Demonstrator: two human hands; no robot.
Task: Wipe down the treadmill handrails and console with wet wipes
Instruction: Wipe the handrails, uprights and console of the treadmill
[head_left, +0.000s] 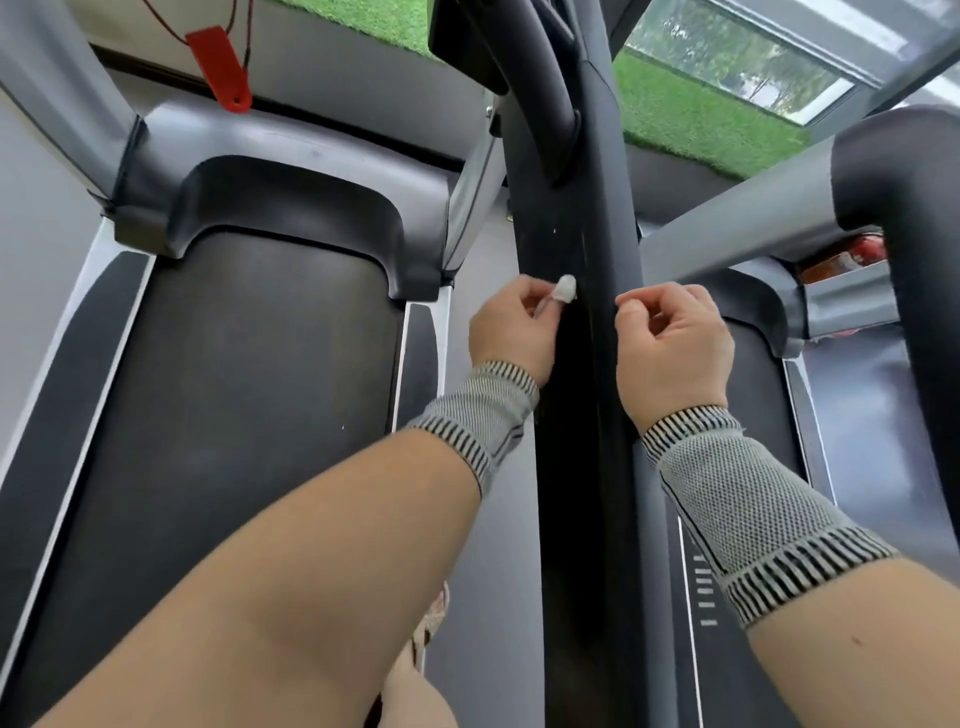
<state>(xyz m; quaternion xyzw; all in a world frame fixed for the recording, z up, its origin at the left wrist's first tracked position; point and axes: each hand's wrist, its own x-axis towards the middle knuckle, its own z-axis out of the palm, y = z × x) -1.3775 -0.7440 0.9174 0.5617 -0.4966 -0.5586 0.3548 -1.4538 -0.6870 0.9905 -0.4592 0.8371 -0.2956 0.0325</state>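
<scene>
Handrail (571, 249): black, smooth, semi-gloss, with pale specks on its face. Wad (566, 289) pinched in the left hand (511, 327): white, soft, cloth-like. Wrist sleeves (748, 499): grey knitted mesh, ribbed striped cuffs. Running belt (249, 395): dark, matt, rubbery look. Side rails (78, 374): brushed, silvery metal finish. Front cover (291, 208): dark moulded plastic, dull sheen. Tag (221, 67): red glossy plastic. Ground beyond (691, 114): green, rough artificial turf.
</scene>
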